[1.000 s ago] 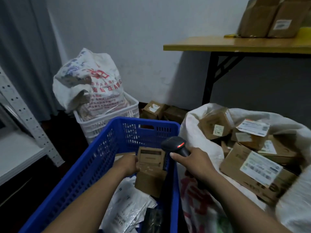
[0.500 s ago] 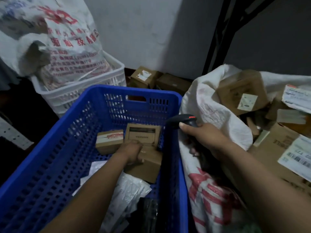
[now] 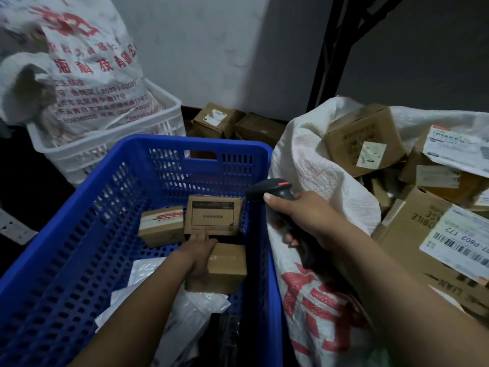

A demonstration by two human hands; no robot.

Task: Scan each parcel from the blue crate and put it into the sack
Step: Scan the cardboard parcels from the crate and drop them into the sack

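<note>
The left hand is seen deep in the blue crate, near its right wall. Its fingers are curled over the left end of a cardboard parcel lying flat on the crate floor. Over the last second the view has tilted down into the crate, and the hand has been lowered from beside the upright printed box onto this parcel. A grasp for the next scan is therefore judged to be in progress; the parcel is not yet lifted.

The barcode scanner is gripped by the right hand, fingers wrapped round its handle, just beyond the crate's right rim and against the white sack, which is already well filled with boxes. A taped small box and white poly mailers are left in the crate, so much work is judged to remain.
</note>
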